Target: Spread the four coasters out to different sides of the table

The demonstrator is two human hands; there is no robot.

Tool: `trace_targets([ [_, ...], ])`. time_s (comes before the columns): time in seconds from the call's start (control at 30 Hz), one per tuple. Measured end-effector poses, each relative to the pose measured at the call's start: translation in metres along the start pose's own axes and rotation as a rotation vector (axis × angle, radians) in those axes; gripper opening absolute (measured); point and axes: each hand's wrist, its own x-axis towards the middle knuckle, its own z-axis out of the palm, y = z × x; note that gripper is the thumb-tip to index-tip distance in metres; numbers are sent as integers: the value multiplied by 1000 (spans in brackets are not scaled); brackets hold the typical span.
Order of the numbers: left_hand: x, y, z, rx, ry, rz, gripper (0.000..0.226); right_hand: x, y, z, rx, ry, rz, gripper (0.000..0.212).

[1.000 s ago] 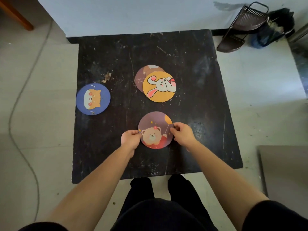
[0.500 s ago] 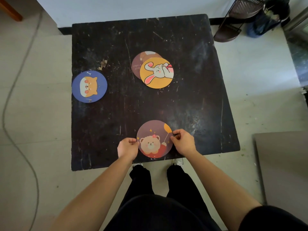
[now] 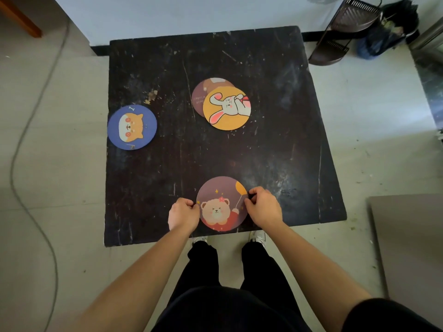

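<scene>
On the dark square table (image 3: 275, 149), a purple bear coaster (image 3: 221, 203) lies near the front edge. My left hand (image 3: 182, 214) pinches its left rim and my right hand (image 3: 263, 207) pinches its right rim. A blue dog coaster (image 3: 132, 127) rests at the table's left edge. In the middle, a yellow rabbit coaster (image 3: 227, 108) overlaps a brownish-purple coaster (image 3: 200, 94), which is mostly hidden beneath it.
A white wall runs behind the table. A dark wire rack (image 3: 345, 29) and a dark bag (image 3: 388, 29) stand on the floor at the back right. A cable (image 3: 26, 130) snakes over the floor on the left. A grey slab (image 3: 407, 248) lies to the right.
Both hands have drawn the bear coaster from the table's middle toward the front edge. The view has shifted with my head; the other coasters stay put.
</scene>
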Motion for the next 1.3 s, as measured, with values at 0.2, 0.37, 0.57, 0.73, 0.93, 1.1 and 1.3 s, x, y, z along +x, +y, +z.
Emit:
trace_targets([
  [0.2, 1, 44, -48, 301, 128, 379, 47, 10, -27, -50, -141, 222, -220, 46],
  [0.37, -3, 133, -127, 487, 475, 751, 63, 22, -86, -131, -303, 514, -407, 61],
  [0.57, -40, 228, -225, 404, 795, 1013, 72, 6, -169, -240, -303, 901, -588, 67],
  [0.73, -73, 279, -263, 288, 945, 1146, 72, -23, -197, -313, -367, 1163, -643, 69],
  [0.93, -88, 311, -238, 236, 831, 1219, 72, -45, -150, -343, -420, 1283, -510, 72],
  [1.1, -110, 347, -192, 238, 747, 1272, 72, -48, -86, -362, -449, 1276, -402, 74],
  [1.3, -159, 405, -111, 291, 744, 1356, 72, -26, 5, -417, -406, 1309, -368, 76],
])
